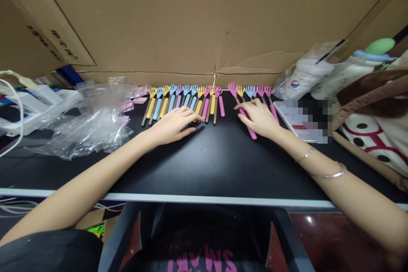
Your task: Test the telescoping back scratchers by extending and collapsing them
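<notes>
Several back scratchers with claw-shaped heads lie side by side along the back of the black desk [207, 170], in yellow, blue, purple and pink with metal rods. My left hand [175, 125] rests palm down over the lower ends of the left group, fingers stretched out, near a pink back scratcher [205, 108]. My right hand [259, 119] lies over the right group, fingers spread. Under its fingers a pink back scratcher [251, 134] slants out toward me. The hand hides the middle of several others there. Neither hand has a back scratcher lifted.
A heap of clear plastic bags [102, 123] lies at left, beside a white rack [41, 110] with cables. On the right are a phone [296, 121], a lidded cup [307, 78] in plastic and a cloth bag [372, 123]. A cardboard wall [191, 21] closes off the back.
</notes>
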The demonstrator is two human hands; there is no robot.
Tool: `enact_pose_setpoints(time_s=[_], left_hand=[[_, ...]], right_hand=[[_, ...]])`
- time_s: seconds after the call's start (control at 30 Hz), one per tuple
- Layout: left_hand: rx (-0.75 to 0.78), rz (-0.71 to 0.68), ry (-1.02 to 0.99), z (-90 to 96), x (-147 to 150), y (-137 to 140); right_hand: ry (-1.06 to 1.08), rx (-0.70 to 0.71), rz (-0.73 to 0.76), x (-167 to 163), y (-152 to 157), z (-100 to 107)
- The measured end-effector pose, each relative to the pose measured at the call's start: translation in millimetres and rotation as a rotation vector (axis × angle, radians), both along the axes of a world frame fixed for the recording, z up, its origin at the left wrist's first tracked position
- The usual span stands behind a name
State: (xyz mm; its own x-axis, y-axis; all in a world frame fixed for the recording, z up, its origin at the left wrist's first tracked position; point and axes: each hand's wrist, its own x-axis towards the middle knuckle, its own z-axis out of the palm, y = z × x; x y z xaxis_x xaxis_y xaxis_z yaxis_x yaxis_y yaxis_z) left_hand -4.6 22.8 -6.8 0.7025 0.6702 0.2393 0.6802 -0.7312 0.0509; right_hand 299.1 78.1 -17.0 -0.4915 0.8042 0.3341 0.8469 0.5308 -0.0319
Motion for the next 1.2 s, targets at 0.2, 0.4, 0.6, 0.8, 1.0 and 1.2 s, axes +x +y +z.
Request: enact_pose_setpoints(time_s=[0.2,0.4,0.6,0.8,1.0,1.2], left_hand=[[0.009,-0.012,0.004,-0.1,0,0],[0.017,-0.011,0.010,1.0,1,-1],[0.026,-0.005,0.034,2.9,1,-2],[0.031,-0.009,0.042,2.9,1,-2],[0.035,-0.036,0.037,2.7,0,-2],[0.028,-0.055,0.037,3.2,-2,0]], right_hand=[[-0.091,-0.002,-0.008,-1,0,-2],[-0.118,0.005,-0.029,-2,-1,-2],[-0.133,0.013,-0.004,0,-5,2],[-0.195,-0.073,0.138,14,-7,12],[-0.233,-0.307,0.274,31,-13,31],[-0.267,-0.433,0.341,46,-15,42]])
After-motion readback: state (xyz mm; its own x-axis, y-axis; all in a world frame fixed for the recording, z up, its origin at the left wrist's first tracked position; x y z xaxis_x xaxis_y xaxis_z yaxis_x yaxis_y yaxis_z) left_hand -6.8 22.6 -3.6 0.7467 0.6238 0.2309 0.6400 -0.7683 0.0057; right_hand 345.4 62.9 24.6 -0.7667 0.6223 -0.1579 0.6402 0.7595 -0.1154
